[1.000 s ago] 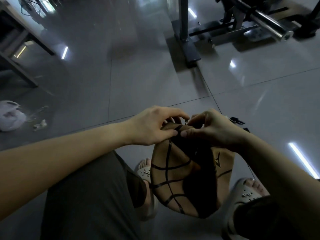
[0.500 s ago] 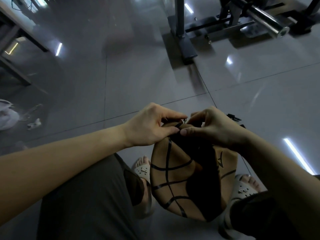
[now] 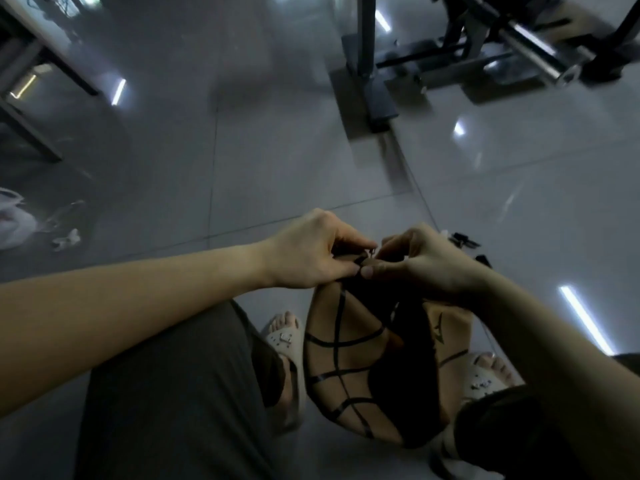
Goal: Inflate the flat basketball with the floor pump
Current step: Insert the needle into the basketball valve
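Observation:
A flat, caved-in brown basketball (image 3: 349, 355) with black seams stands on edge between my feet and knees. My left hand (image 3: 311, 252) grips its top edge with curled fingers. My right hand (image 3: 426, 261) is curled over the same top edge, thumb pressed against the ball. Between the fingertips of both hands a small metal needle tip (image 3: 371, 251) shows; which fingers pinch it is unclear. A black pump part (image 3: 464, 239) lies on the floor just behind my right hand, mostly hidden.
Glossy grey tiled floor (image 3: 277, 161) all around. A weight rack base (image 3: 374, 95) and barbell (image 3: 540, 53) stand at the back right. A table frame (image 3: 31, 98) is at the back left, a white bag (image 3: 14, 220) on the floor at left.
The camera view has tilted slightly. Both hands stay at the ball's top edge, with the fingertips drawn a little closer together around the needle.

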`<state>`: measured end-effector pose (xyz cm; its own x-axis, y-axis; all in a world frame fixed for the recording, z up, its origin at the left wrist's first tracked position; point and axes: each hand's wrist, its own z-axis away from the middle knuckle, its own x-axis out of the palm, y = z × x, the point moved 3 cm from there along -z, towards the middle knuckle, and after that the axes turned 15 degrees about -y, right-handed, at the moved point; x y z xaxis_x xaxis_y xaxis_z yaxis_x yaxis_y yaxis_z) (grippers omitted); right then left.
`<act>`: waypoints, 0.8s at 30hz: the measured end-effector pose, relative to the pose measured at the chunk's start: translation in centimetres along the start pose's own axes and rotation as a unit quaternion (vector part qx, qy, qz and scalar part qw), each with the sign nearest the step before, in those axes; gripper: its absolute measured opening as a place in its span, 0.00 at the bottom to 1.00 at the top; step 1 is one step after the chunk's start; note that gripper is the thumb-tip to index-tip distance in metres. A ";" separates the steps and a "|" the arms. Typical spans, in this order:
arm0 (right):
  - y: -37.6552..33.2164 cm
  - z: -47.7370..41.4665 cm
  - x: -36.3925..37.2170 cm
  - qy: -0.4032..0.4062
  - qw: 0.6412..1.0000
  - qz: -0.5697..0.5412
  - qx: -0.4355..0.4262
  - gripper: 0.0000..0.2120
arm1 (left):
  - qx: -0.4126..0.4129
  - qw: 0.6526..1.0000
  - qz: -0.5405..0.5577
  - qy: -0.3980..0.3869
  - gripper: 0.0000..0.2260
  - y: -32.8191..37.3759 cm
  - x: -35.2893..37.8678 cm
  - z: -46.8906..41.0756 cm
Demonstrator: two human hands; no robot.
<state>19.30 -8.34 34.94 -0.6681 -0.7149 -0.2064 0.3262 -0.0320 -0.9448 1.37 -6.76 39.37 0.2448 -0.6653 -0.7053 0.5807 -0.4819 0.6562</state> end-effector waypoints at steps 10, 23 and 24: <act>-1.1 0.3 1.9 0.098 0.992 -0.060 -0.044 0.13 | -0.089 0.990 0.070 0.088 0.16 -2.4 -0.7 2.4; 0.9 -1.0 2.7 -0.018 0.993 -0.106 0.051 0.15 | -0.072 0.993 -0.068 -0.058 0.10 -3.5 -1.2 1.1; 1.7 -1.8 3.1 -0.024 0.991 -0.114 0.070 0.16 | -0.084 0.991 -0.070 -0.081 0.09 -4.7 -1.0 0.5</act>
<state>16.65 -9.34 32.21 -0.7042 -0.7096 0.0243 0.2614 -0.2910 -0.9203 -1.97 -4.06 37.13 0.0326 -0.6888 -0.7242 0.7239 -0.4833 0.4923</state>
